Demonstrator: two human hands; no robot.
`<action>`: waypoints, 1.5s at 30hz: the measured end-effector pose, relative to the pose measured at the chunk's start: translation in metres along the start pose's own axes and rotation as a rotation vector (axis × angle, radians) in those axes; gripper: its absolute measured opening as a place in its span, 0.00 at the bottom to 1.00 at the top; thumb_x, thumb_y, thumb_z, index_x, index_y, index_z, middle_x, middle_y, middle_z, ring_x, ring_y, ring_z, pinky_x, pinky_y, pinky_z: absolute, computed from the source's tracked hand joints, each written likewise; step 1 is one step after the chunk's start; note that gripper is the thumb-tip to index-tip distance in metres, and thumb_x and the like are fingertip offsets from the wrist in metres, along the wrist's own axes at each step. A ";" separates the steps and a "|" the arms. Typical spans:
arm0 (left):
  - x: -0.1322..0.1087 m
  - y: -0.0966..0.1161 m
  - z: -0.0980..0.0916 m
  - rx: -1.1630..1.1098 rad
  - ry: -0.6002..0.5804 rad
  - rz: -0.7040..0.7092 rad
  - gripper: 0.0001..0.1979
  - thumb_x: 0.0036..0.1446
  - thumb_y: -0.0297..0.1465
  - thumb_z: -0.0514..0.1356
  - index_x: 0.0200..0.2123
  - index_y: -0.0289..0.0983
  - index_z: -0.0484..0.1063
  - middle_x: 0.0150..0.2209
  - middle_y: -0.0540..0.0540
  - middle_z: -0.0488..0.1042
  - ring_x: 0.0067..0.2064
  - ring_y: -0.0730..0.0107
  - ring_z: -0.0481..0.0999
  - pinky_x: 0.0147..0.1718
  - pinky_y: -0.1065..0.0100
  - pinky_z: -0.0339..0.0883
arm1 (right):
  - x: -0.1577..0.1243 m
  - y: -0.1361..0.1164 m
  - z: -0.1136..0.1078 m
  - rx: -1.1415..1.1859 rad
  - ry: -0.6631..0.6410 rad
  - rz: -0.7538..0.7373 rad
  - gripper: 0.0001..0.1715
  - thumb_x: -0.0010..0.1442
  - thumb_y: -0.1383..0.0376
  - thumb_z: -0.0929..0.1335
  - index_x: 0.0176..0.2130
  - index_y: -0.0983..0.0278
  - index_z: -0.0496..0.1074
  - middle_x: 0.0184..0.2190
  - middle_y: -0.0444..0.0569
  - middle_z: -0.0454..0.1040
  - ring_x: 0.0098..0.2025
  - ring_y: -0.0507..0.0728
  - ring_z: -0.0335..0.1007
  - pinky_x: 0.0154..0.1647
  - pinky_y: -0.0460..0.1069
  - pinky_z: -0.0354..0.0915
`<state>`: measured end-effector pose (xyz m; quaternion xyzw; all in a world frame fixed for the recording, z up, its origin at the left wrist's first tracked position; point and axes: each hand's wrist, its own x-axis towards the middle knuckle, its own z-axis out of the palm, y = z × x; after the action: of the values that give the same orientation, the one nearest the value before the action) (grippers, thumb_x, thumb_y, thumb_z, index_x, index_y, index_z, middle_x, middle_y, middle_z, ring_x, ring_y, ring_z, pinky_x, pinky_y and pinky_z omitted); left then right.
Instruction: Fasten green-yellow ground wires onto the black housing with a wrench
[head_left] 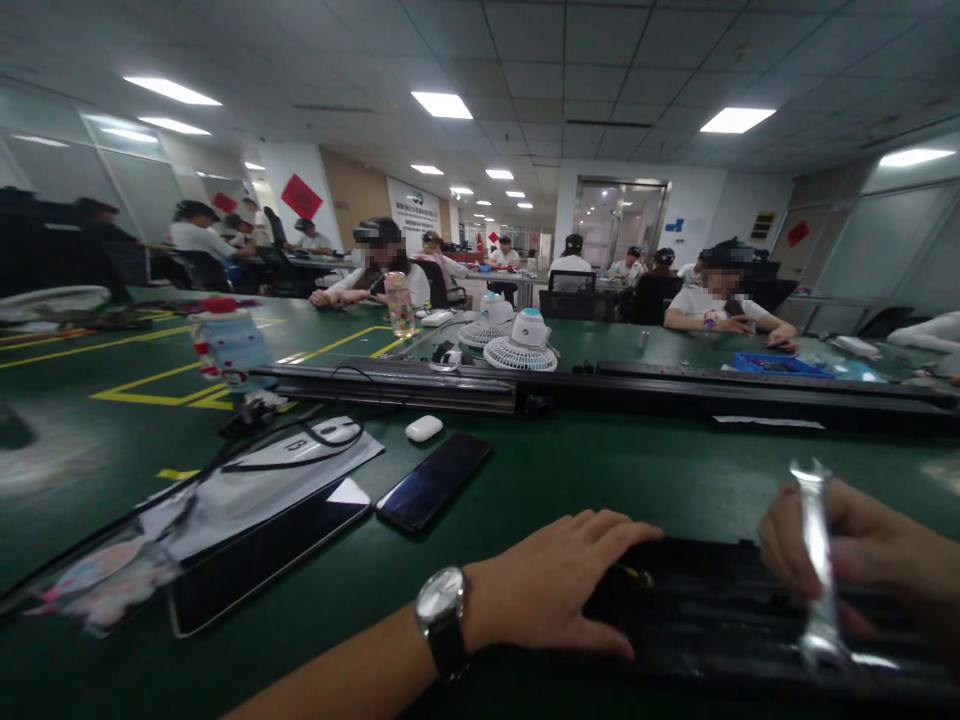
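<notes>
We are clamping the grip of our right hand around the shank of a shiny silver metal wrench, with the fingers curled together on it. We are holding the wrench nearly upright. Its forked open end is pointing up above the knuckles, and its lower end is blurring over a flat black case. We cannot tell whether this hand is touching the case.

Our left hand is lying palm down on the left end of the case, its grip apart and closing on nothing, the fingers stretched flat and pointing right. The left forearm is slanting in from the bottom edge, wearing a silver-faced wristwatch with a black strap.

The case is resting on the dark green worktop. To its left, a black smartphone is lying flat, with a small white oval earbud case just beyond it and a dark tablet nearer the left edge. Past a long black rail, two white desk fans are standing side by side, and other people are sitting at the far side of the worktop.
</notes>
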<state>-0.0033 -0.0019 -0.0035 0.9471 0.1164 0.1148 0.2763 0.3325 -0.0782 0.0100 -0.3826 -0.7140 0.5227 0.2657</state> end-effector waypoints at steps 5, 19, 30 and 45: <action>0.003 0.001 -0.001 -0.017 -0.003 0.027 0.45 0.55 0.49 0.67 0.69 0.44 0.51 0.65 0.39 0.63 0.63 0.48 0.66 0.61 0.49 0.62 | 0.043 -0.048 0.016 -0.346 0.157 0.012 0.18 0.71 0.52 0.66 0.42 0.61 0.77 0.35 0.46 0.76 0.38 0.54 0.73 0.41 0.47 0.68; 0.005 -0.002 0.004 -0.018 0.061 -0.009 0.52 0.56 0.48 0.67 0.73 0.44 0.40 0.70 0.38 0.55 0.65 0.47 0.64 0.63 0.47 0.57 | 0.046 -0.031 0.032 -0.606 0.208 -0.040 0.09 0.68 0.61 0.68 0.42 0.61 0.79 0.40 0.47 0.80 0.42 0.56 0.76 0.44 0.50 0.68; 0.006 0.001 0.001 -0.003 0.031 0.005 0.46 0.58 0.42 0.67 0.71 0.43 0.44 0.69 0.40 0.58 0.65 0.49 0.63 0.64 0.49 0.56 | 0.055 -0.024 0.043 -0.611 0.190 -0.031 0.08 0.68 0.66 0.68 0.43 0.60 0.79 0.41 0.46 0.80 0.42 0.55 0.77 0.45 0.49 0.69; 0.007 0.001 0.000 -0.032 0.038 0.023 0.46 0.58 0.46 0.66 0.71 0.44 0.46 0.68 0.39 0.59 0.65 0.48 0.64 0.63 0.48 0.57 | 0.053 -0.027 0.044 -0.649 0.146 -0.069 0.09 0.70 0.67 0.67 0.45 0.61 0.77 0.42 0.47 0.79 0.43 0.55 0.76 0.47 0.50 0.69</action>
<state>0.0033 -0.0005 -0.0024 0.9415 0.1089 0.1378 0.2877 0.2608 -0.0623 0.0207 -0.4593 -0.8348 0.2300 0.1982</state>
